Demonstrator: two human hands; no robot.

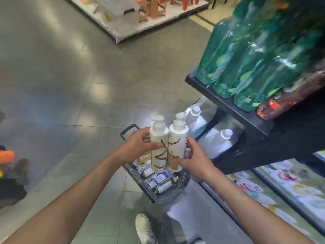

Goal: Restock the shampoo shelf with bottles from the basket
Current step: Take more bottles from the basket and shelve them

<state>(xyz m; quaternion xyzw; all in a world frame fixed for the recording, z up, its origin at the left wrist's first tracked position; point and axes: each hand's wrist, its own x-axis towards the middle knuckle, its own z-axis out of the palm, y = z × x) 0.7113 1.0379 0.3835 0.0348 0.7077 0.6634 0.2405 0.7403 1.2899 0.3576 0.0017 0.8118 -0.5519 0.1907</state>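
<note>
Head view: I have two cream pump bottles upright, side by side and touching, just above the basket [149, 194] on the floor. My left hand [137, 147] is wrapped round the middle of the left bottle [159, 132], with fingertips across its front. My right hand [197, 161] grips the right bottle [178, 134] lower down, thumb near its base. Neither hand has a spare finger. More small bottles [161, 184] lie jumbled in the basket below.

To my right a black shelf [228, 106] carries green bottles [246, 67], with white jugs [219, 141] on the level under it. I cannot tell from here where the cream ones belong.

These look like stiff plastic with smooth, glossy sides, so I judge them a bit slippery, and if full, moderately heavy for one hand each. The body is the place to hold, round the waist where my fingers can close firmly. I would avoid the pump head, which could depress or twist. They are tall and narrow, so I expect them to tip easily when set down, and each base should land flat before I let go.
</note>
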